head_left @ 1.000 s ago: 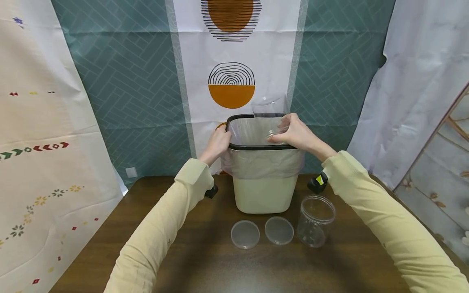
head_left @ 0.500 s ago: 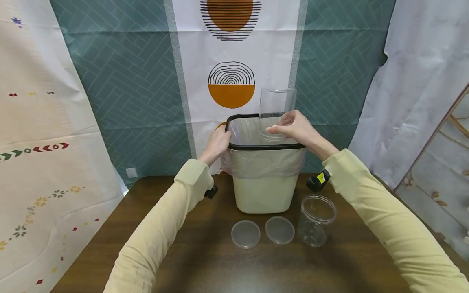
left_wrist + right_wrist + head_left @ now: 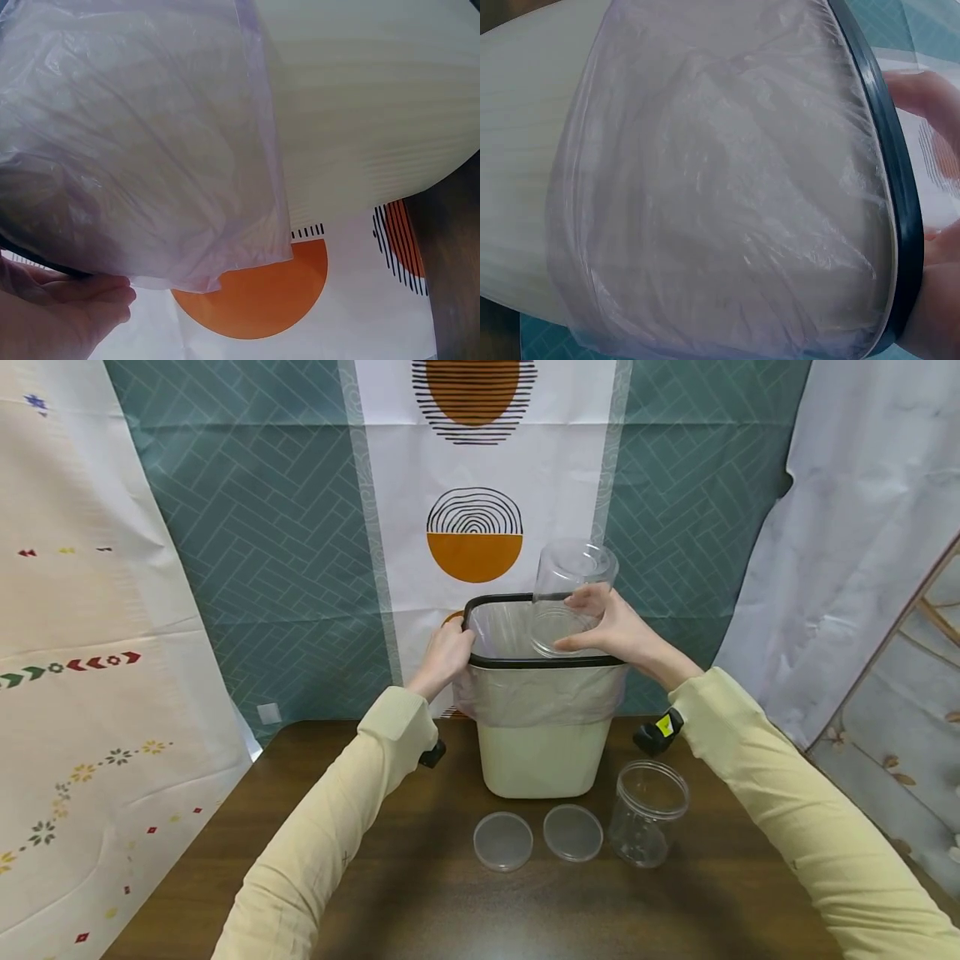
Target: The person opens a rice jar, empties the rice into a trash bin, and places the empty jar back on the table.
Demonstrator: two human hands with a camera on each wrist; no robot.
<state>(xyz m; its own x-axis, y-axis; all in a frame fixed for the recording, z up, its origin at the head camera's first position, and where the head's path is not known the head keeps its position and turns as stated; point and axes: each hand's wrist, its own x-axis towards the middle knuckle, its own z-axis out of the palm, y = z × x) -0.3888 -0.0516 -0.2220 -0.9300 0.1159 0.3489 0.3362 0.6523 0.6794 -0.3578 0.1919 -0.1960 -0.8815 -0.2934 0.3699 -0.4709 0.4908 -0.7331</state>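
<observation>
In the head view a cream trash can (image 3: 543,752) stands upright, its liner bag (image 3: 536,697) folded over the black rim (image 3: 558,662). My left hand (image 3: 448,653) grips the rim at its left side. In the left wrist view, that hand's fingers (image 3: 97,296) lie at the rim beside the bag. Over the can's mouth, my right hand (image 3: 603,625) holds a clear plastic jar (image 3: 562,578) between thumb and fingers. The jar looks upside down, its rounded base uppermost and its lower end within the mouth. In the right wrist view the rim partly hides the right hand (image 3: 937,247).
A second clear jar (image 3: 647,814) stands without a lid at the can's front right. Two round translucent lids (image 3: 502,841) lie flat before the can on the brown wooden table (image 3: 420,902). A patterned cloth (image 3: 285,568) hangs close behind.
The jar in my right hand has swung from leaning left to upright, then its top has tipped right, bringing its base into view. My left hand stays on the rim.
</observation>
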